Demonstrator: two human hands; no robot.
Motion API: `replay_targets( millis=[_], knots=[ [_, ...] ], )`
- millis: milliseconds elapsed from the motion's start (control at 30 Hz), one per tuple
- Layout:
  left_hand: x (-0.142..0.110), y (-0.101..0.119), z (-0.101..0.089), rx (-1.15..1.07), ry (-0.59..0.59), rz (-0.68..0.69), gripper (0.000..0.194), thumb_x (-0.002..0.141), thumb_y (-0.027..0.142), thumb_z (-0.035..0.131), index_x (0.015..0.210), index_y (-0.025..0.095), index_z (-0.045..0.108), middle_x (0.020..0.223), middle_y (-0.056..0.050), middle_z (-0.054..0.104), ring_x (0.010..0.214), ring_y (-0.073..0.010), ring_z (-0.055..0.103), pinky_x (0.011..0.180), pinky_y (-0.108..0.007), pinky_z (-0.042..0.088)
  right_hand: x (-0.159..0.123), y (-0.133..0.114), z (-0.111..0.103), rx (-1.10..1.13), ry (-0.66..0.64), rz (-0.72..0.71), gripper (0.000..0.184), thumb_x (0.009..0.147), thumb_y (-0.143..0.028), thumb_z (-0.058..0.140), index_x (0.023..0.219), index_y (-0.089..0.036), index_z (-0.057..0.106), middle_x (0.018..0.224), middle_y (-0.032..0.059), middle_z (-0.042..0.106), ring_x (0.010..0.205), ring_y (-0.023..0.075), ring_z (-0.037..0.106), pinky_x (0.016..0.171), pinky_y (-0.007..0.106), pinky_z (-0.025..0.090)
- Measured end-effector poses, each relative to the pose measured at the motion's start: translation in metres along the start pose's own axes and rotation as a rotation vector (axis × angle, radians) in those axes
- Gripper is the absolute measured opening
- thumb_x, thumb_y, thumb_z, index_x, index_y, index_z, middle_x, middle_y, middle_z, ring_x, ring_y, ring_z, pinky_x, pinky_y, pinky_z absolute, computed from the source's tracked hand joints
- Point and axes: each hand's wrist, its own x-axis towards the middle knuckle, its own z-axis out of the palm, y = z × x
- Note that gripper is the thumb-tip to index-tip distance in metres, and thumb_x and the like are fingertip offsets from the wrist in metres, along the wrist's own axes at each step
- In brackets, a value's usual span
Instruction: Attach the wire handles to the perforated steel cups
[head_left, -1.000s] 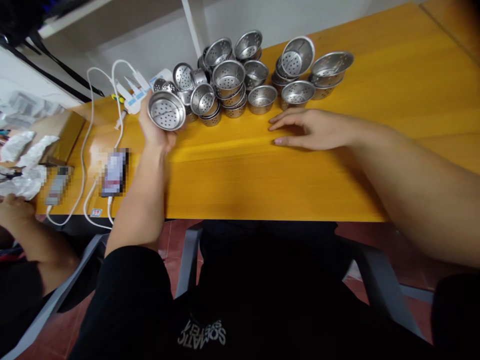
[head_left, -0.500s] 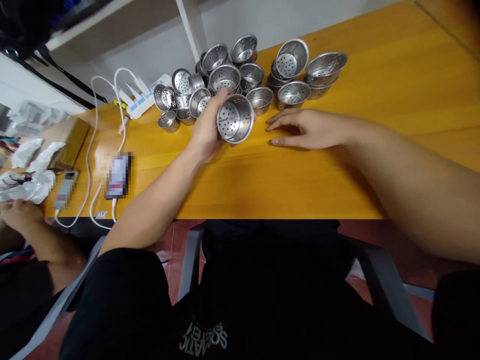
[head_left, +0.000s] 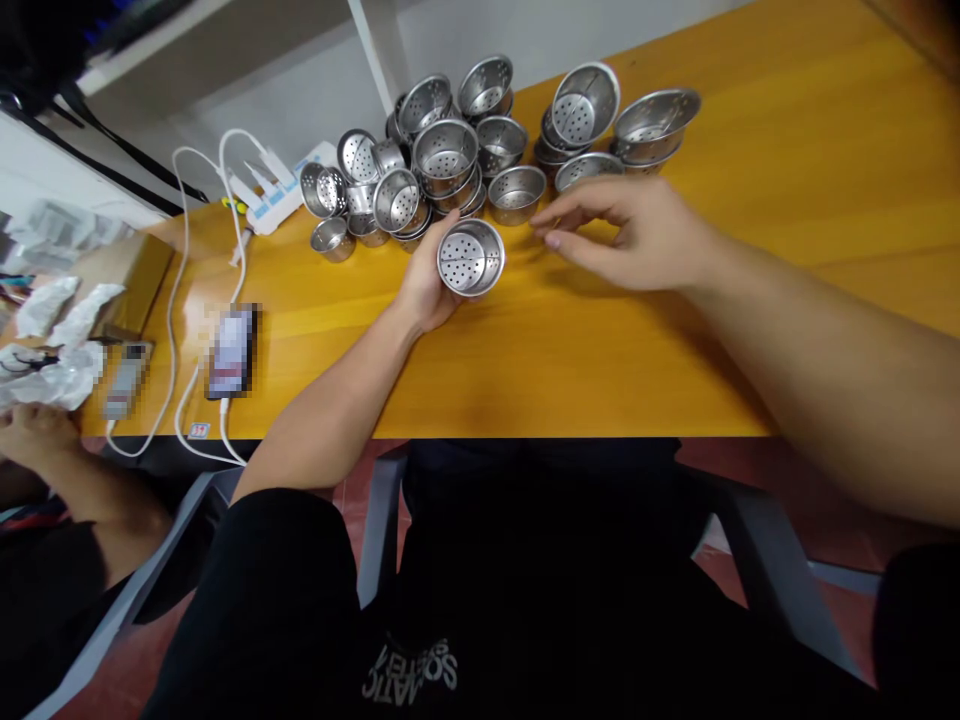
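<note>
My left hand (head_left: 431, 285) is closed around a small perforated metal cup (head_left: 471, 258), held above the table with its mouth tilted toward me. To the right, my right hand (head_left: 622, 228) hovers with fingers apart and nothing between them. Its fingertips are near a single perforated cup (head_left: 517, 194) standing on the table, and it partly hides another cup (head_left: 589, 168) behind it. Several more perforated cups of differing sizes, such as a stacked one (head_left: 445, 158), crowd the back of the table. Some are nested or piled, others lie tipped on their sides.
A white power strip (head_left: 281, 205) with cables lies at the back left. Two phones, one a dark phone (head_left: 232, 350), rest on the wooden table (head_left: 465, 390). Far left are a cardboard box (head_left: 142, 285), crumpled plastic bags (head_left: 67, 370) and another person's hand (head_left: 37, 435).
My left hand has lowered slightly toward me with the cup, which has tilted. My right hand has risen a little, its fingers still apart. The view has shifted slightly.
</note>
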Motion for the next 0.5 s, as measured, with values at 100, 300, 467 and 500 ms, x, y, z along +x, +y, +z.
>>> replay_targets(
  millis=[100, 300, 467, 500],
  knots=[
    [0.002, -0.005, 0.006, 0.011, 0.062, 0.055, 0.091, 0.084, 0.095, 0.021, 0.109, 0.021, 0.067, 0.097, -0.011, 0.071, 0.093, -0.0247, 0.073, 0.073, -0.04, 0.062, 0.001, -0.018, 0.011, -0.054, 0.047, -0.075, 0.046, 0.098, -0.056, 0.063, 0.142, -0.044, 0.062, 0.141, 0.0009, 0.061, 0.124, 0.0301, 0.062, 0.111, 0.054, 0.051],
    [0.006, -0.02, 0.015, -0.002, -0.028, 0.174, 0.081, 0.091, 0.088, 0.026, 0.111, 0.022, 0.068, 0.099, -0.007, 0.07, 0.119, -0.0274, 0.072, 0.092, -0.041, 0.063, -0.016, 0.081, 0.052, -0.129, -0.104, -0.105, 0.08, 0.078, -0.065, 0.082, 0.15, -0.041, 0.056, 0.164, 0.0034, 0.038, 0.154, 0.0423, 0.032, 0.126, 0.064, 0.035],
    [0.012, -0.025, 0.008, 0.039, -0.058, 0.25, 0.07, 0.096, 0.08, 0.034, 0.106, 0.02, 0.069, 0.098, -0.004, 0.07, 0.12, -0.0238, 0.07, 0.101, -0.038, 0.059, -0.033, 0.159, 0.067, -0.083, -0.151, -0.075, 0.067, 0.082, -0.066, 0.078, 0.142, -0.04, 0.062, 0.163, 0.0015, 0.039, 0.156, 0.0409, 0.029, 0.13, 0.065, 0.027],
    [0.012, -0.025, 0.006, 0.054, -0.051, 0.268, 0.068, 0.097, 0.079, 0.037, 0.105, 0.02, 0.069, 0.098, -0.004, 0.069, 0.118, -0.0229, 0.07, 0.102, -0.038, 0.058, -0.035, 0.163, 0.066, -0.072, -0.15, -0.079, 0.066, 0.083, -0.066, 0.077, 0.141, -0.039, 0.062, 0.163, 0.0019, 0.04, 0.156, 0.0406, 0.028, 0.131, 0.064, 0.026]
  ],
)
